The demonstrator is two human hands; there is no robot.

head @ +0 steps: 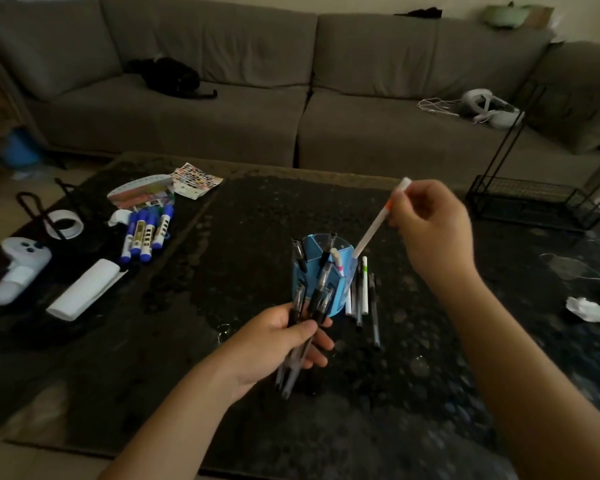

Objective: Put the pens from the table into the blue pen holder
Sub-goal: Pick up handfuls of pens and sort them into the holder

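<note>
The blue pen holder [312, 271] stands mid-table with several pens upright in its compartments. My right hand [430, 230] pinches a white pen [374, 226] near its upper end; the pen slants down, its lower tip at the holder's right rim. My left hand [284, 341] grips a bundle of black-capped clear pens [302, 327] just in front of the holder. Several more pens [362, 299] lie side by side on the table, right of the holder.
On the dark table [222, 393], blue markers [146, 237], a tape roll [65, 225], a white controller [18, 268] and a white box [84, 289] lie at left. Crumpled tissue [589, 310] lies at right. A black wire rack [534, 202] and grey sofa [291, 98] stand behind.
</note>
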